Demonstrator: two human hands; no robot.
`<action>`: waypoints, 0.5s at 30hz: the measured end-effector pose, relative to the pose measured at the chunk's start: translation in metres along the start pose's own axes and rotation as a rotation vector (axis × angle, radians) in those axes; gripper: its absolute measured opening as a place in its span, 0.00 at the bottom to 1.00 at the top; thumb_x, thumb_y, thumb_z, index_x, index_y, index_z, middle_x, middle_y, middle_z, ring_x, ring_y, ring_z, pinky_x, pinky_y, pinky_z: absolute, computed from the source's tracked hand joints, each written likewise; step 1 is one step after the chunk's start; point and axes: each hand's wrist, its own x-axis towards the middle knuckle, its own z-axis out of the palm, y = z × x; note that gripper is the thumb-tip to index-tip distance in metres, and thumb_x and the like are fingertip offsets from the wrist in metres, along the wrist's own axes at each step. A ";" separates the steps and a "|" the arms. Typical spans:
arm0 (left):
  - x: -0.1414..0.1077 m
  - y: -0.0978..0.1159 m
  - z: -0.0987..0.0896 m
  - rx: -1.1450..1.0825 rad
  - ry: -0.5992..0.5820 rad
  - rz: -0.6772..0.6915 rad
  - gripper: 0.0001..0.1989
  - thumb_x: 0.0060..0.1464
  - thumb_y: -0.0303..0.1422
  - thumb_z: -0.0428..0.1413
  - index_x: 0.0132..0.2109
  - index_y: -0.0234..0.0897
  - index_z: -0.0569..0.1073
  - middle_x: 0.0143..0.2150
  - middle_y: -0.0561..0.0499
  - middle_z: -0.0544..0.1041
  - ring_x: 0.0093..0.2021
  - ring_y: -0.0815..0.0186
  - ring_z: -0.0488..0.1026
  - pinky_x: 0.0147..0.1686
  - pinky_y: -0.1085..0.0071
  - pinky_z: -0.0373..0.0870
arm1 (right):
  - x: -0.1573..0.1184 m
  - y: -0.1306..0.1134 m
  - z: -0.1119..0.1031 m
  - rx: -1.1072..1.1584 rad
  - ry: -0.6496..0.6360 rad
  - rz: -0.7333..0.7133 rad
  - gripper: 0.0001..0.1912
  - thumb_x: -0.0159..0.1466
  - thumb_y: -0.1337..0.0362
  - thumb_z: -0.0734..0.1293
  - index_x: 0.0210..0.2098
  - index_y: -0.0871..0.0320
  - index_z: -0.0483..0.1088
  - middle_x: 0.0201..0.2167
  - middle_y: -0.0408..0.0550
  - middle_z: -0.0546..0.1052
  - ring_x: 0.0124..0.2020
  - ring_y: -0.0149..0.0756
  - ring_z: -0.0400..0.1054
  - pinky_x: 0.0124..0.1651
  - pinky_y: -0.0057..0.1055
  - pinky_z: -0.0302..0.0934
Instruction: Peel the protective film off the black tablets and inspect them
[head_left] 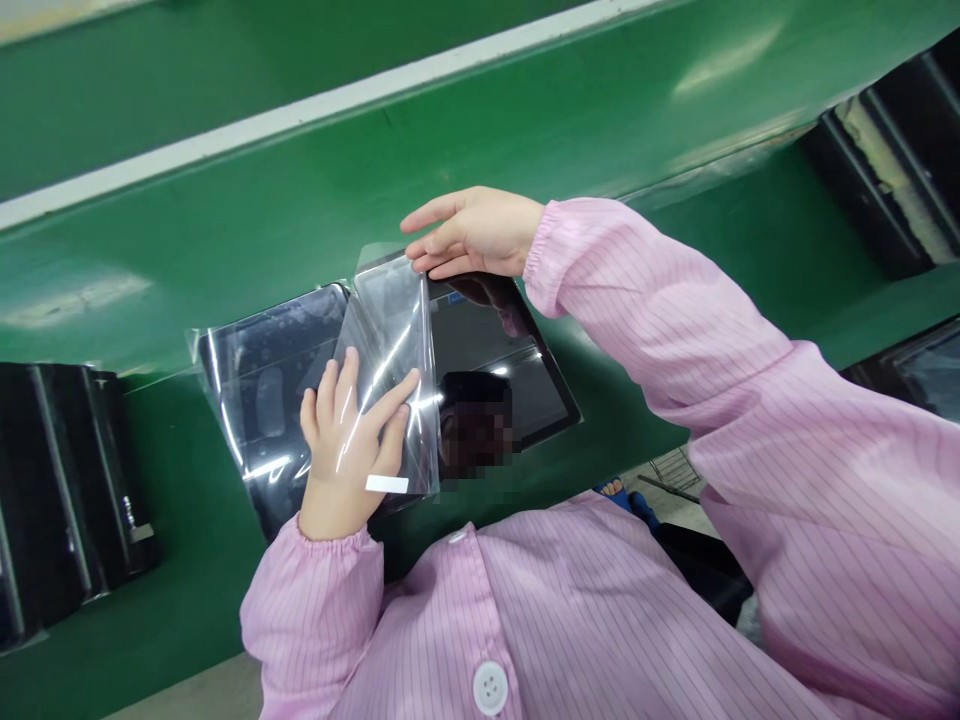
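Observation:
A glossy black tablet-like screen panel [487, 350] lies flat on the green bench. Over its left part lies a clear plastic film [397, 320], bent up, with a small white label [387, 484] at its lower edge. My right hand [476, 235] is at the film's top edge, thumb and fingertips pinched on it, one finger held out. My left hand [349, 440] has its fingers spread; the film's glare crosses them, so the hand seems to be beneath it. Under that hand is a second dark panel [270, 390] covered in shiny clear plastic.
Dark panels stand in a row at the left [60, 490]. More dark panels [877, 180] are at the far right, and another [922, 370] sits below them. A pale strip [315, 105] runs along the back of the green bench [247, 230].

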 end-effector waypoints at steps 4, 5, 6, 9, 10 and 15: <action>0.000 0.000 0.000 0.001 0.007 -0.002 0.20 0.66 0.35 0.48 0.61 0.56 0.72 0.76 0.51 0.49 0.74 0.44 0.46 0.68 0.35 0.44 | 0.000 0.000 0.000 0.014 0.002 0.004 0.17 0.62 0.83 0.62 0.48 0.64 0.70 0.35 0.47 0.81 0.37 0.31 0.79 0.49 0.32 0.73; 0.000 0.001 -0.001 0.001 0.005 -0.003 0.20 0.66 0.35 0.48 0.61 0.56 0.72 0.76 0.51 0.49 0.74 0.44 0.46 0.68 0.36 0.43 | 0.000 0.000 0.000 0.014 0.001 0.004 0.17 0.62 0.83 0.63 0.47 0.64 0.71 0.36 0.48 0.81 0.38 0.32 0.79 0.50 0.32 0.73; 0.000 0.002 -0.001 0.002 -0.001 -0.006 0.20 0.66 0.36 0.48 0.61 0.55 0.72 0.76 0.50 0.49 0.74 0.44 0.46 0.68 0.36 0.43 | 0.000 0.000 -0.001 0.011 -0.001 0.004 0.17 0.61 0.82 0.64 0.47 0.63 0.71 0.37 0.48 0.81 0.39 0.32 0.79 0.50 0.31 0.73; 0.000 0.004 -0.004 -0.008 -0.026 -0.023 0.20 0.67 0.37 0.47 0.61 0.53 0.72 0.76 0.49 0.48 0.75 0.45 0.44 0.68 0.37 0.42 | -0.005 -0.001 -0.004 -0.025 -0.029 -0.013 0.15 0.62 0.79 0.67 0.47 0.60 0.72 0.40 0.49 0.81 0.42 0.35 0.78 0.50 0.31 0.73; -0.001 0.004 -0.005 -0.013 -0.034 -0.025 0.20 0.67 0.37 0.47 0.62 0.53 0.72 0.76 0.49 0.48 0.75 0.44 0.43 0.68 0.37 0.42 | -0.007 -0.002 -0.005 -0.045 -0.039 -0.026 0.15 0.62 0.77 0.68 0.47 0.60 0.73 0.40 0.49 0.81 0.43 0.36 0.78 0.51 0.31 0.73; -0.001 0.002 -0.003 -0.013 -0.027 -0.004 0.20 0.67 0.38 0.48 0.62 0.54 0.72 0.76 0.49 0.48 0.75 0.42 0.44 0.67 0.34 0.43 | -0.028 -0.005 -0.011 -0.145 -0.055 -0.102 0.18 0.62 0.74 0.70 0.50 0.55 0.74 0.46 0.47 0.80 0.44 0.34 0.78 0.52 0.31 0.72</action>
